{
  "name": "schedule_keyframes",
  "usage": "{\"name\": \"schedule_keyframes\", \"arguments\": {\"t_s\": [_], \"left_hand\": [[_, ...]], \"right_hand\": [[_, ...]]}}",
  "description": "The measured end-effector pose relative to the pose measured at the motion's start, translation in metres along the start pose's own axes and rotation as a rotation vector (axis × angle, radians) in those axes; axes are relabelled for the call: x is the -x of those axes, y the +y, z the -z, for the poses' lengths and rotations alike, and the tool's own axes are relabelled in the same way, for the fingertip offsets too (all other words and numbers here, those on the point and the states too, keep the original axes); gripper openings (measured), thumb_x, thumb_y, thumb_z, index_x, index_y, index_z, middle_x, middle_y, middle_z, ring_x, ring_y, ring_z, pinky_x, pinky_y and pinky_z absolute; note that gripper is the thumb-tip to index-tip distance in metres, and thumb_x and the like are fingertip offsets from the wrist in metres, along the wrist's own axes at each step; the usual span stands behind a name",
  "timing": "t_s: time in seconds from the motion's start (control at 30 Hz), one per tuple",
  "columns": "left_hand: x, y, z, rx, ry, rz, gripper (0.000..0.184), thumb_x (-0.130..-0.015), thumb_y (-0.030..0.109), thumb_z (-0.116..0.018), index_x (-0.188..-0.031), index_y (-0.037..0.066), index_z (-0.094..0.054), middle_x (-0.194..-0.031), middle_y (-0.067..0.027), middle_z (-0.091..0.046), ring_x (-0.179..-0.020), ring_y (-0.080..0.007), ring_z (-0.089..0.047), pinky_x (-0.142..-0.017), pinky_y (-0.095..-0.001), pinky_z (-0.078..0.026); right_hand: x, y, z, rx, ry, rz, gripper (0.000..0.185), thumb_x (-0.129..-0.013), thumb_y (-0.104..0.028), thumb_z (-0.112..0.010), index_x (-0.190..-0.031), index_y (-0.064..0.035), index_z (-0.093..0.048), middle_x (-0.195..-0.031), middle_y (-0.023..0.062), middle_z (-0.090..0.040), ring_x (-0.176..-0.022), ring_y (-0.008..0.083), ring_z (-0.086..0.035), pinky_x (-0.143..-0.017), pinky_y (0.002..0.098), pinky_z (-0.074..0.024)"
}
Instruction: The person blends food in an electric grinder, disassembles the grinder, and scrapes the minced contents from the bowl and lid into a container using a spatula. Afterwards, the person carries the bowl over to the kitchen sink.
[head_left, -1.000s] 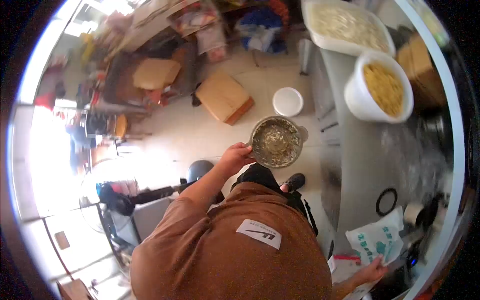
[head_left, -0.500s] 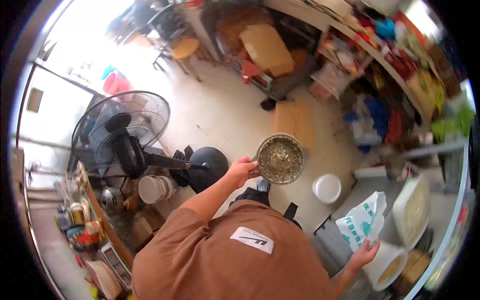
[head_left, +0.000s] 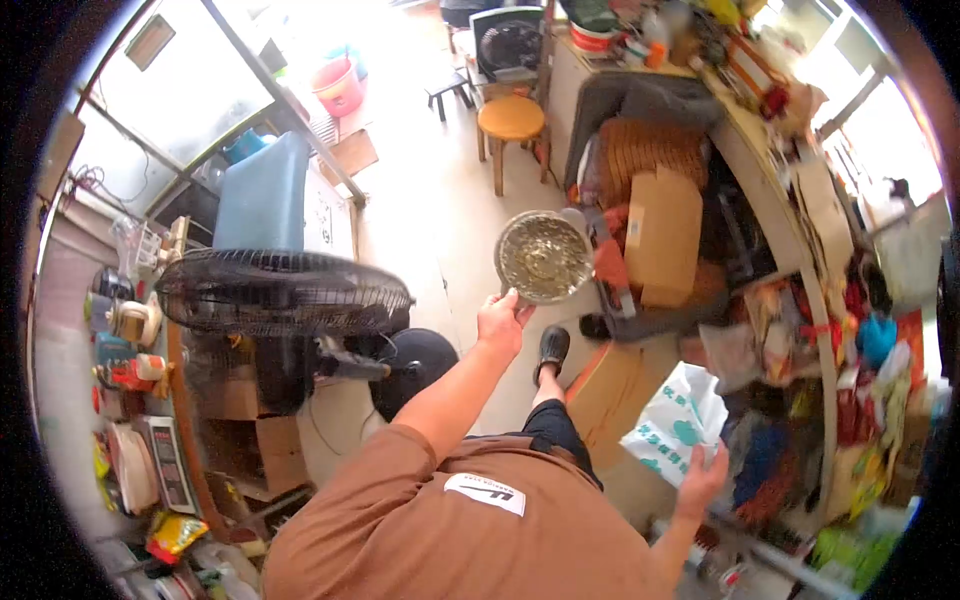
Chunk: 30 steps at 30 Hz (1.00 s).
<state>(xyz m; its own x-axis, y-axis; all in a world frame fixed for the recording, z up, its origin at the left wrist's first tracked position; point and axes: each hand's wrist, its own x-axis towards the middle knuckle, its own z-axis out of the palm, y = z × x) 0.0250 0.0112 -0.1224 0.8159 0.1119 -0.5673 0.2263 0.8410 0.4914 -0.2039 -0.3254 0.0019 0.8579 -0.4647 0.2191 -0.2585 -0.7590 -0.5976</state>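
Note:
My left hand [head_left: 505,325] grips the near rim of a round bowl [head_left: 543,257], holding it out in front of me above the floor. Inside the bowl is a greenish-grey, wet-looking mixture with pale bits, whose kind I cannot make out. Off to the right, my right hand [head_left: 703,482] is closed on the lower edge of a white plastic bag [head_left: 680,425] printed with green characters and shapes. Whether the bag has anything in it cannot be seen. The bowl and the bag are well apart.
A black standing fan [head_left: 285,292] is at my left, its round base [head_left: 413,372] on the floor. Ahead stands a wooden stool [head_left: 511,120]. A cardboard box [head_left: 665,235] lies on an armchair at the right. Flattened cardboard [head_left: 605,410] lies near my foot, and cluttered shelves [head_left: 815,330] line the right side.
I have walked forward and my view has turned to the right. The fan now shows nearly edge-on, and the stool and armchair are nearer. Both hands keep hold of the bowl and bag.

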Motion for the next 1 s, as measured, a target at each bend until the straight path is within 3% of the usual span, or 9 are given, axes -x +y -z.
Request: {"name": "schedule_keyframes", "arguments": {"t_s": [0.2,0.27,0.37,0.47,0.53,0.6,0.83,0.97,1.0], "left_hand": [[0.006,-0.024,-0.007,0.059,0.186,-0.201,0.020,-0.092,0.005,-0.052,-0.109,0.002,-0.043,-0.105,-0.0119,-0.055,-0.095,-0.0243,-0.057,-0.085,-0.0442,-0.054],[0.032,-0.030,-0.004,0.101,0.189,-0.260,0.019,-0.092,0.006,-0.052,-0.109,0.001,-0.044,-0.106,-0.0123,-0.054,-0.097,-0.0241,-0.057,-0.086,-0.0449,-0.053],[0.037,-0.034,-0.001,0.129,0.248,-0.348,0.019,-0.093,0.008,-0.051,-0.109,0.000,-0.044,-0.107,-0.0130,-0.054,-0.098,-0.0254,-0.057,-0.086,-0.0445,-0.054],[0.056,-0.040,0.003,0.143,0.212,-0.415,0.019,-0.093,0.007,-0.051,-0.109,-0.001,-0.044,-0.107,-0.0134,-0.055,-0.096,-0.0259,-0.058,-0.085,-0.0450,-0.055],[0.045,-0.038,0.015,0.140,0.216,-0.438,0.019,-0.093,0.006,-0.051,-0.108,-0.002,-0.044,-0.106,-0.0143,-0.055,-0.097,-0.0263,-0.058,-0.085,-0.0461,-0.054],[0.031,-0.027,0.018,0.139,0.265,-0.436,0.018,-0.092,0.005,-0.051,-0.108,-0.002,-0.045,-0.106,-0.0147,-0.056,-0.097,-0.0266,-0.059,-0.084,-0.0463,-0.054],[-0.052,0.041,0.016,0.203,0.263,-0.430,0.018,-0.092,0.006,-0.052,-0.108,-0.001,-0.045,-0.108,-0.0159,-0.056,-0.099,-0.0284,-0.059,-0.087,-0.0490,-0.053],[-0.128,0.127,0.004,0.232,0.280,-0.438,0.019,-0.093,0.005,-0.051,-0.111,0.000,-0.045,-0.109,-0.0160,-0.056,-0.101,-0.0305,-0.058,-0.089,-0.0502,-0.052],[-0.101,0.121,0.010,0.199,0.261,-0.426,0.019,-0.093,0.005,-0.051,-0.111,0.000,-0.045,-0.109,-0.0160,-0.056,-0.101,-0.0305,-0.058,-0.089,-0.0502,-0.052]], "right_hand": [[-0.008,0.051,-0.022,-0.202,-0.121,0.093,0.024,-0.089,-0.008,-0.055,-0.110,0.0032,-0.057,-0.099,0.0188,-0.058,-0.093,0.0334,-0.057,-0.082,0.0373,-0.0447],[-0.024,0.039,-0.013,-0.203,-0.254,0.298,0.024,-0.088,-0.008,-0.056,-0.109,0.0026,-0.057,-0.098,0.0204,-0.058,-0.093,0.0364,-0.057,-0.081,0.0387,-0.0449],[-0.063,0.026,-0.032,-0.308,-0.383,0.432,0.023,-0.087,-0.010,-0.057,-0.107,0.0018,-0.058,-0.096,0.0198,-0.058,-0.092,0.0378,-0.056,-0.081,0.0412,-0.0444],[-0.093,0.030,-0.036,-0.277,-0.417,0.564,0.024,-0.085,-0.010,-0.059,-0.107,0.0008,-0.058,-0.094,0.0187,-0.058,-0.090,0.0373,-0.056,-0.080,0.0425,-0.0440],[-0.113,0.026,-0.065,-0.294,-0.377,0.638,0.028,-0.084,-0.009,-0.061,-0.110,0.0000,-0.059,-0.093,0.0158,-0.059,-0.086,0.0320,-0.057,-0.077,0.0378,-0.0444],[-0.139,0.009,-0.091,-0.306,-0.400,0.650,0.028,-0.082,-0.009,-0.063,-0.108,-0.0001,-0.057,-0.093,0.0184,-0.059,-0.087,0.0360,-0.055,-0.076,0.0420,-0.0435],[-0.234,-0.092,-0.172,-0.386,-0.553,0.681,0.033,-0.079,-0.009,-0.064,-0.110,-0.0002,-0.056,-0.095,0.0173,-0.059,-0.090,0.0364,-0.056,-0.079,0.0414,-0.0443],[-0.288,-0.183,-0.236,-0.322,-0.618,0.780,0.033,-0.078,-0.009,-0.065,-0.109,0.0000,-0.057,-0.096,0.0169,-0.060,-0.091,0.0359,-0.056,-0.079,0.0414,-0.0450],[-0.268,-0.175,-0.218,-0.332,-0.593,0.750,0.033,-0.078,-0.009,-0.065,-0.109,0.0000,-0.057,-0.096,0.0169,-0.060,-0.091,0.0359,-0.056,-0.079,0.0414,-0.0450]]}}
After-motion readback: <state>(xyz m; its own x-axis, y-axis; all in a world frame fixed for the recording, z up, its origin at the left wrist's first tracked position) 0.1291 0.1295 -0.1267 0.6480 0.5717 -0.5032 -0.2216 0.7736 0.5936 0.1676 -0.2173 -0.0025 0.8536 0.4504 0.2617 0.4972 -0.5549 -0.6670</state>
